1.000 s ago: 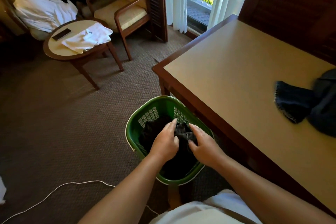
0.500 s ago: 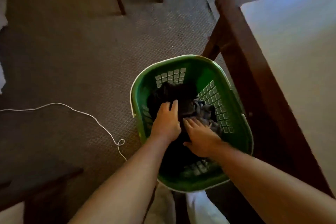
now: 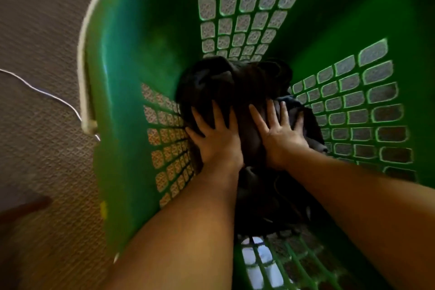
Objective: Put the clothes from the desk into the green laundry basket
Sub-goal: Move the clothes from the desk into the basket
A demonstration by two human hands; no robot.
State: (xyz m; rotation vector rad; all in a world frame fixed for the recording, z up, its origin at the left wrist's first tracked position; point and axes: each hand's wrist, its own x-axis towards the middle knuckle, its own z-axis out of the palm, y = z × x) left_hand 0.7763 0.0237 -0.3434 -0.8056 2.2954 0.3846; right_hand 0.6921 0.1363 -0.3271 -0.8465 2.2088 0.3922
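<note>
Both hands are down inside the green laundry basket (image 3: 131, 77). Left hand (image 3: 216, 141) and right hand (image 3: 280, 135) lie flat on the dark clothes (image 3: 237, 82), fingers straight and spread. Palms press; neither hand grasps anything.

Key relation: the pile sits directly under both palms, deep in the basket, and runs on past my fingertips toward the far wall. Its long axis looks to go near wall to far wall, in line with my forearms. Left hand covers the half by the basket's left wall. Right hand covers the half by the right wall, where a slightly bluer fold (image 3: 314, 132) reaches the lattice. Neither hand is nearer; they sit side by side, just apart.

Judgement: this load is in and I'm tamping it. The next move is straight up out of the basket (walls are close on both sides, so lift before swinging). The desk isn't in view, so I can't tell what's left on it.

The cloth should give under pressure, so slipping is unlikely. Outside the basket's left wall there is patterned carpet (image 3: 42, 153), with a thin white cable (image 3: 49, 95) running up to that wall by the pale rim strip (image 3: 82, 66).
</note>
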